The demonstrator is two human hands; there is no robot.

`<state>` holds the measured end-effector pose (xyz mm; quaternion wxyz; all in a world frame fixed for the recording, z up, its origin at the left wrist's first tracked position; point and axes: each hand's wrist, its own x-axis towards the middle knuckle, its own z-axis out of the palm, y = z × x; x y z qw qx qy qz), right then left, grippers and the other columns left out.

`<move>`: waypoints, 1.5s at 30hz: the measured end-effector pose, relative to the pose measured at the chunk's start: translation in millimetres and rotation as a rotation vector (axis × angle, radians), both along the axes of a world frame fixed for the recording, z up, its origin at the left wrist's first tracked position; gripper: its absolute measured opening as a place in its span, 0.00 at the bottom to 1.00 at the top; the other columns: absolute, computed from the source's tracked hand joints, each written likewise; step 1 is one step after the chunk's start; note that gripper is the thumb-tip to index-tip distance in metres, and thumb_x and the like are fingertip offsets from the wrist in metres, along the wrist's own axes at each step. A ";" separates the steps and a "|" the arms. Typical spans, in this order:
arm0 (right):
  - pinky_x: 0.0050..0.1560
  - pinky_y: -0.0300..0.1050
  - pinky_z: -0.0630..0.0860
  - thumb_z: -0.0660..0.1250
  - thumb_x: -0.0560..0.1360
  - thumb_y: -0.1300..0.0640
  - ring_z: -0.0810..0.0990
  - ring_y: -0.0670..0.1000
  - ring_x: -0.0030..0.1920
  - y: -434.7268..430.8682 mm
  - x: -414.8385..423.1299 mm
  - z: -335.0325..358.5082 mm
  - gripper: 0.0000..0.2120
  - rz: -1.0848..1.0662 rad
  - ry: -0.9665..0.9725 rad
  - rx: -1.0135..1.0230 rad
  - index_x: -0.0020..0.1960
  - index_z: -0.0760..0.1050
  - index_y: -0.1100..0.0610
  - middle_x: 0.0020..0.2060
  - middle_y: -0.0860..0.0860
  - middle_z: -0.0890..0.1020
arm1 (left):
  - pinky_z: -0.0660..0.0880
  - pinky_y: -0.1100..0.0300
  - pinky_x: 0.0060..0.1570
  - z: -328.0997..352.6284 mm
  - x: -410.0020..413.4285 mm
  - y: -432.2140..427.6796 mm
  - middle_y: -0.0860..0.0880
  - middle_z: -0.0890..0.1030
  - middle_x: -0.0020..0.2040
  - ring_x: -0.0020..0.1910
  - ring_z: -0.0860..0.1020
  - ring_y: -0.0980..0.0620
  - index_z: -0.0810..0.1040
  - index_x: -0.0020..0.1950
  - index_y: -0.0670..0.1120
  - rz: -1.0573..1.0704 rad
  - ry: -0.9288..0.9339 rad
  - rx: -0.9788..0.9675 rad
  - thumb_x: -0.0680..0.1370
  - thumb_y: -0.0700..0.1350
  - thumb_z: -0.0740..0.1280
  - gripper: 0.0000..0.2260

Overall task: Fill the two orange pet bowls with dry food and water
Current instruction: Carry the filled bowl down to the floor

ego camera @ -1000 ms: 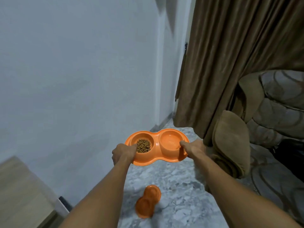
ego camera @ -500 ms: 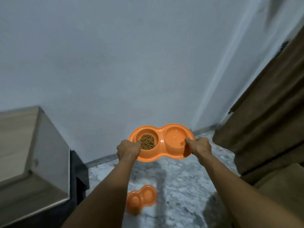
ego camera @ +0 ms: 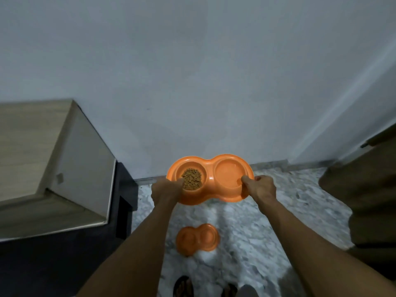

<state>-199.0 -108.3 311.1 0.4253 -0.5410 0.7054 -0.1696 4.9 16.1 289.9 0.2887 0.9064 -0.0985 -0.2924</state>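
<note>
**Lowering the filled double bowl without tipping it**

The person is holding the orange double bowl [ego camera: 211, 168] up in the air in front of the wall [ego camera: 192, 82]. The left hand [ego camera: 166, 189] is gripping the near left rim. The fingers [ego camera: 248, 181] of the right hand [ego camera: 260, 188] are pinching the near right rim, thumb on top. Dry food [ego camera: 191, 179] is sitting in the left well, and the right well is showing a faint sheen, probably water. Setting it down well is likely calling for both ends level and a slow descent, since any tilt is risking water running into the food. A second double bowl [ego camera: 198, 239] is lying on the floor [ego camera: 257, 221] below, its contents too blurred to tell. That bowl and the person's feet [ego camera: 183, 286] are crowding the landing spot. A wooden cabinet [ego camera: 42, 157] is standing at left, and a brown curtain [ego camera: 364, 189] is hanging at right
</note>
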 end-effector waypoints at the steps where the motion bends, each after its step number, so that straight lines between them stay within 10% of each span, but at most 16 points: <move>1: 0.38 0.47 0.72 0.72 0.69 0.50 0.78 0.58 0.38 -1.3 2.3 -7.4 0.15 0.015 0.006 0.013 0.36 0.74 0.60 0.32 0.55 0.78 | 0.74 0.54 0.44 -8.5 1.8 0.6 0.40 0.82 0.53 0.53 0.81 0.39 0.79 0.58 0.39 0.021 0.009 0.009 0.71 0.60 0.69 0.27; 14: 0.47 0.50 0.74 0.72 0.72 0.51 0.77 0.55 0.46 -53.6 43.7 -201.2 0.22 0.167 -0.042 0.032 0.61 0.75 0.63 0.44 0.54 0.78 | 0.76 0.55 0.38 -207.2 20.3 -23.1 0.42 0.81 0.46 0.44 0.80 0.44 0.79 0.51 0.41 0.166 -0.039 0.004 0.69 0.58 0.66 0.22; 32: 0.47 0.51 0.77 0.72 0.68 0.49 0.81 0.58 0.46 -78.0 83.9 -577.4 0.18 0.120 -0.039 0.037 0.51 0.79 0.61 0.42 0.56 0.83 | 0.81 0.50 0.44 -569.5 60.1 -47.8 0.40 0.83 0.41 0.44 0.82 0.41 0.82 0.44 0.39 0.180 -0.023 -0.091 0.68 0.58 0.70 0.22; 45: 0.49 0.52 0.78 0.73 0.71 0.50 0.80 0.57 0.43 -91.1 93.5 -685.8 0.12 0.183 -0.014 0.035 0.44 0.77 0.58 0.39 0.55 0.81 | 0.72 0.56 0.39 -679.5 63.6 -49.2 0.40 0.81 0.39 0.43 0.80 0.41 0.80 0.40 0.38 0.201 0.013 -0.091 0.71 0.52 0.71 0.16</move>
